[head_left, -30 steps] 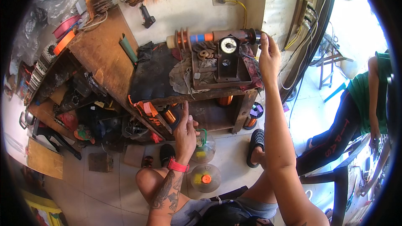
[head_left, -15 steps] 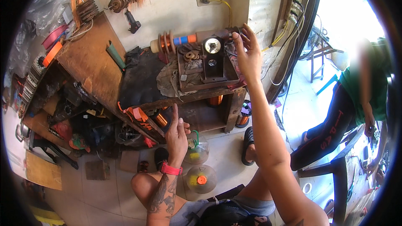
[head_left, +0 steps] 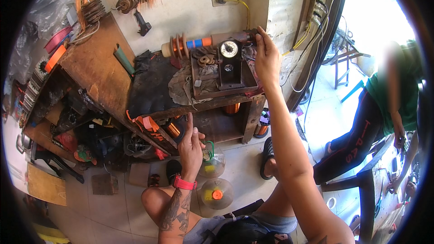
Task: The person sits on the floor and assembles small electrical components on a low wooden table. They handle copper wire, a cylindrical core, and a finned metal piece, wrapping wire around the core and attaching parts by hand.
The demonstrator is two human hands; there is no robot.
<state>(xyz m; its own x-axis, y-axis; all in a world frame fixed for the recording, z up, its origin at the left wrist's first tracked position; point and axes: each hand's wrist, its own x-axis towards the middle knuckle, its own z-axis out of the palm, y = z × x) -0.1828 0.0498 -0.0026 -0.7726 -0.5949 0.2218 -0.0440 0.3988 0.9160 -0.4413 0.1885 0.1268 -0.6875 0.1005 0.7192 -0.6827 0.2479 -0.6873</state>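
Observation:
A coil winder with a round dial stands on the bench. Its horizontal shaft carries orange and blue bands and brown discs at the left end. My right hand is closed at the shaft's dark right end, its fingertips pressed on the crank there. My left hand, with a red wristband, is raised just below the bench's front edge. Its index finger points up and the other fingers are partly bent; I make out nothing in it. Beside it is a spool of copper wire.
A rag lies on the dark bench top. Two large clear bottles stand on the floor between my legs. At the left is a cluttered wooden cabinet. Another person is at the right beside a workbench.
My right hand's fingers have come together on the crank at the shaft end, where they were spread before. My left hand has hardly moved.

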